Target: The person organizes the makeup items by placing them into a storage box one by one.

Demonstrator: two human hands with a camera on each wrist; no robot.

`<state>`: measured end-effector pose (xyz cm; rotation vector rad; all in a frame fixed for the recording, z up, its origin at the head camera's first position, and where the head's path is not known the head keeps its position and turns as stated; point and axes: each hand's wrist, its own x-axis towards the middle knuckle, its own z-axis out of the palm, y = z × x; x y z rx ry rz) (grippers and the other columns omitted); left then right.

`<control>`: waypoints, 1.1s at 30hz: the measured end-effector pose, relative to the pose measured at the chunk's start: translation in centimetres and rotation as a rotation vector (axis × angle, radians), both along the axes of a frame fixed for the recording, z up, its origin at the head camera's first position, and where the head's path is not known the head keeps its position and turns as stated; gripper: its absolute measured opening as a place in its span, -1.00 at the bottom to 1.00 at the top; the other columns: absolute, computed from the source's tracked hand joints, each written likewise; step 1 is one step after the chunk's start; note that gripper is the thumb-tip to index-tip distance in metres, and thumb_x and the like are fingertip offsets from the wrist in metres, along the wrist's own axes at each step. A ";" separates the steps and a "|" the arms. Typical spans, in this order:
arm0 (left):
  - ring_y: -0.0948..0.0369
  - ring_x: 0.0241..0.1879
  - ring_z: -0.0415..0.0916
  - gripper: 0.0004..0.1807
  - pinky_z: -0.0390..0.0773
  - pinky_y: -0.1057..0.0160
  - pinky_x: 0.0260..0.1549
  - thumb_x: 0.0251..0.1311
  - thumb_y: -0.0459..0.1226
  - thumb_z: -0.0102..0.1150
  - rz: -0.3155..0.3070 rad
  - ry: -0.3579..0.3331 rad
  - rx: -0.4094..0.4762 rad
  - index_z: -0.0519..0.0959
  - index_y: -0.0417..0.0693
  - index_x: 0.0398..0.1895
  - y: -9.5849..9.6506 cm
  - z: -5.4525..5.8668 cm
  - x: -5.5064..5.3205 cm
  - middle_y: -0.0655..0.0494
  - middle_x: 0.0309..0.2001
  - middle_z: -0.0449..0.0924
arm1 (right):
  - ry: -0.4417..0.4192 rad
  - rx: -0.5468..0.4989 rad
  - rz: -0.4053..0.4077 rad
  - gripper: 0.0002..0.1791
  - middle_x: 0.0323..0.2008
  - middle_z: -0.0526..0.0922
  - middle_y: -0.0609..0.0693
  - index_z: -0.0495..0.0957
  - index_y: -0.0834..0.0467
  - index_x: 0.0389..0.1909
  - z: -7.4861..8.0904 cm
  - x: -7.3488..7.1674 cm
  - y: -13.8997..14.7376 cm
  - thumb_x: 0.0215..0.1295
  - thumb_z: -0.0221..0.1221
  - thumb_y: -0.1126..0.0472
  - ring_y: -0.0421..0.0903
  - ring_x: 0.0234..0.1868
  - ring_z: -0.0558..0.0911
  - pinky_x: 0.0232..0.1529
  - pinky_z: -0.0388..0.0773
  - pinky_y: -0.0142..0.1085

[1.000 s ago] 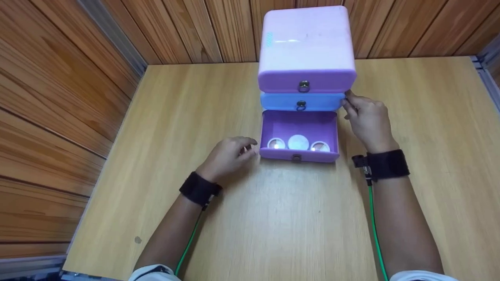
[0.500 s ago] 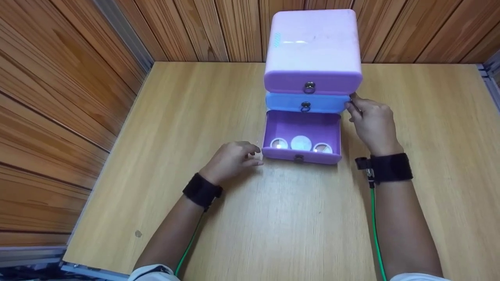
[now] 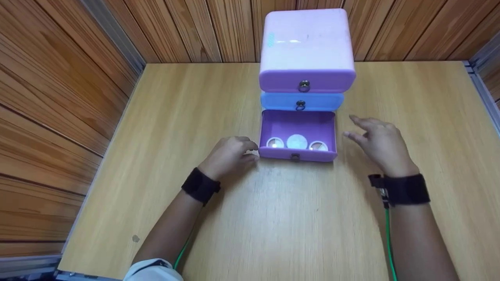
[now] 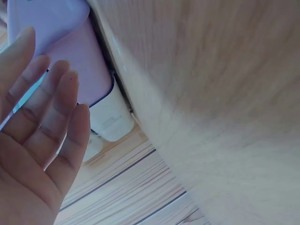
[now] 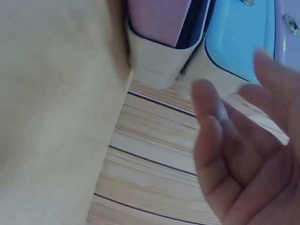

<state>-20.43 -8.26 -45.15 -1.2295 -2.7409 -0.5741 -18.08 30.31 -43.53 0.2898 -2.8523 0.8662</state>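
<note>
A small three-tier drawer cabinet (image 3: 306,47) stands at the back of the table, with a pink-lilac top. Its bottom purple drawer (image 3: 297,155) is pulled out. Inside, a white round disc (image 3: 297,141) lies between two round pieces with clear tops, the left one (image 3: 275,143) and the right one (image 3: 318,146). The blue middle drawer (image 3: 281,101) is closed. My left hand (image 3: 228,156) has its fingertips right at the drawer's left front corner; in the left wrist view its fingers are relaxed and hold nothing. My right hand (image 3: 384,146) is apart from the cabinet's right side, fingers loosely bent, holding nothing.
The wooden table (image 3: 293,226) carries the cabinet near its back edge. Wood-plank walls (image 3: 203,31) rise behind and at the left. Black straps (image 3: 406,190) with green cables are on both wrists.
My right hand has let go of the blue drawer's right edge and moved back toward the front right. The left hand stays near the bottom drawer's left corner, its fingers shifting slightly.
</note>
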 end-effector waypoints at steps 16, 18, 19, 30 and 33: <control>0.28 -0.34 0.62 -0.90 0.55 0.36 -0.26 0.20 -0.20 0.34 0.075 0.007 -0.092 0.75 -0.01 -0.33 -0.5 0.5 -0.2 0.19 -0.37 0.69 | -0.071 0.105 0.257 -0.78 -0.34 0.73 0.02 0.74 0.20 -0.27 -3.5 1.3 -2.9 0.27 0.31 0.11 0.01 -0.28 0.69 -0.21 0.58 -0.06; 0.30 -0.37 0.61 -0.91 0.55 0.37 -0.29 0.19 -0.19 0.35 0.086 0.011 -0.092 0.75 0.00 -0.37 -0.5 0.5 -0.3 0.21 -0.41 0.67 | -0.032 0.104 0.261 -0.82 -0.35 0.73 0.00 0.74 0.19 -0.28 -3.7 1.0 -3.0 0.28 0.31 0.14 -0.01 -0.28 0.70 -0.21 0.58 -0.07; 0.31 -0.38 0.60 -0.91 0.55 0.38 -0.31 0.18 -0.19 0.36 0.087 0.012 -0.092 0.75 0.00 -0.38 -0.6 0.5 -0.3 0.21 -0.42 0.67 | -0.013 0.106 0.264 -0.83 -0.36 0.73 0.00 0.74 0.19 -0.28 -3.9 0.8 -3.1 0.28 0.30 0.15 -0.01 -0.29 0.70 -0.22 0.59 -0.08; 0.30 -0.39 0.61 -0.91 0.55 0.34 -0.35 0.16 -0.22 0.37 0.073 -0.014 -0.103 0.75 -0.03 -0.40 -1.2 0.2 0.0 0.21 -0.44 0.67 | 0.062 0.119 0.324 -0.89 -0.49 0.68 -0.13 0.74 0.13 -0.40 -4.8 0.2 -3.2 0.26 0.32 0.18 -0.19 -0.47 0.61 -0.42 0.55 -0.20; 0.32 -0.41 0.59 -0.91 0.54 0.35 -0.37 0.17 -0.22 0.37 0.087 -0.016 -0.108 0.74 -0.03 -0.41 -1.3 0.5 0.1 0.22 -0.46 0.66 | 0.073 0.142 0.345 -0.87 -0.56 0.62 -0.16 0.71 0.13 -0.46 -4.6 -0.1 -3.4 0.24 0.33 0.19 -0.21 -0.54 0.53 -0.47 0.51 -0.21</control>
